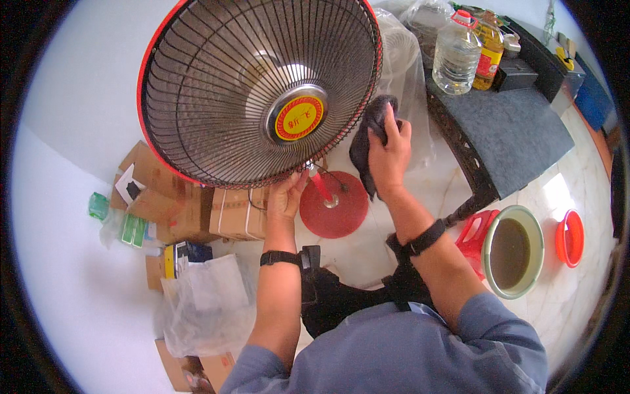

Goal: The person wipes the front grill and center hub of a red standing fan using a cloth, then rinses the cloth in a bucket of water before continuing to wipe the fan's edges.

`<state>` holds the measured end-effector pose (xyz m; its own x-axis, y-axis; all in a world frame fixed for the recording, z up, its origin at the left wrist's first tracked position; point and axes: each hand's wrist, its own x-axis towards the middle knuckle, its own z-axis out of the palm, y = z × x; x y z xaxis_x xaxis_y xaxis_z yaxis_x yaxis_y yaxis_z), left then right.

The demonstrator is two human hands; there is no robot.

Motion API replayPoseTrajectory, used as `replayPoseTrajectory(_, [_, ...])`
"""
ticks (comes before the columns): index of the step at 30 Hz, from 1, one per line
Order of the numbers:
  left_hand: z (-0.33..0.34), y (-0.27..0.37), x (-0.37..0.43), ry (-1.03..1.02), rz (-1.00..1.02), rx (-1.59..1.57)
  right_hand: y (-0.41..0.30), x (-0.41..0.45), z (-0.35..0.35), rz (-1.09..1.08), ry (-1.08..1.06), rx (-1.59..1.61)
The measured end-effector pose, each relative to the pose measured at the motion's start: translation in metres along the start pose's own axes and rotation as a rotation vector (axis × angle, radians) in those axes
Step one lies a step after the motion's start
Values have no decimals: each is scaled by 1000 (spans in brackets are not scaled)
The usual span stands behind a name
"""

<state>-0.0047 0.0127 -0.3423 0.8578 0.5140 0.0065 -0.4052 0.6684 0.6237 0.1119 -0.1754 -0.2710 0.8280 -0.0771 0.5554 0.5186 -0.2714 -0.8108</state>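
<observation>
A dish-shaped electric heater with a black wire guard, a red rim and a yellow centre badge bearing writing fills the upper middle. Its red pole runs down to a round red base on the floor. My left hand grips the heater from below near its neck; the fingertips are partly hidden behind the guard. In my right hand is a bunched dark cloth, held close beside the guard's right edge. Whether the cloth touches the heater, I cannot tell.
Cardboard boxes and a clear plastic bag lie along the left wall. At right stands a dark-topped table bearing a clear plastic jug and an oil bottle. A bucket of murky water and an orange basin are below.
</observation>
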Motion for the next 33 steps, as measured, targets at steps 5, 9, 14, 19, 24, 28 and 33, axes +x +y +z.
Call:
replayPoseTrajectory(5, [-5,-5,3,-37,13,-20,-35,-14,9,-346,-84,-1])
replayPoseTrajectory(9, [5,-5,4,-6,20,62,-26,-11,21,-349,-38,-15])
replayPoseTrajectory(14, [8,-3,4,22,-1,41,-14,-20,28,-197,-74,31])
replayPoseTrajectory(19, [8,-1,4,27,-32,51,30,-28,36,59,-208,-136])
replayPoseTrajectory(24, [17,-2,-1,35,-4,5,36,-34,14,115,-222,-116])
replayPoseTrajectory(28, [10,-1,-1,-9,-3,-7,-32,-34,-2,-298,-119,64])
replayPoseTrajectory(33, [20,-3,1,-36,-20,32,-31,-33,26,-345,-154,61])
